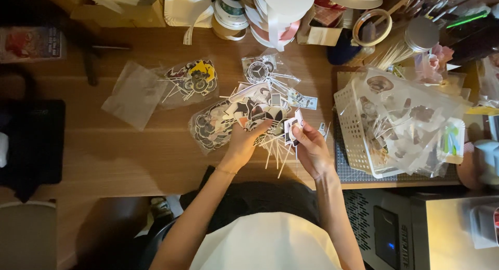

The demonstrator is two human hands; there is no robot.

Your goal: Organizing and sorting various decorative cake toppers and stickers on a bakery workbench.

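Right now the risk is a spill, I think: the left hand (243, 142) holds a fat fan of paper toppers on sticks (260, 119), and the thin white sticks (275, 153) poke out below it in all directions. If the hold goes loose, or one stick catches on another, the whole bunch could slide apart onto the wooden table (119, 155). The paper tops could also bend, because they are pressed close together. The left hand is closed around the bunch, with the fingers curled over the paper tops and the sticks hanging down past the palm. The right hand (312, 148) pinches one small black and white topper (292, 130) between thumb and fingers, just beside the bunch and nearly touching it. More toppers lie in clear bags (189, 82) further up the table, well apart from both hands. A white basket (356, 140) full of more clear bags sits close to the right hand, so an elbow bump could tip things out of it.
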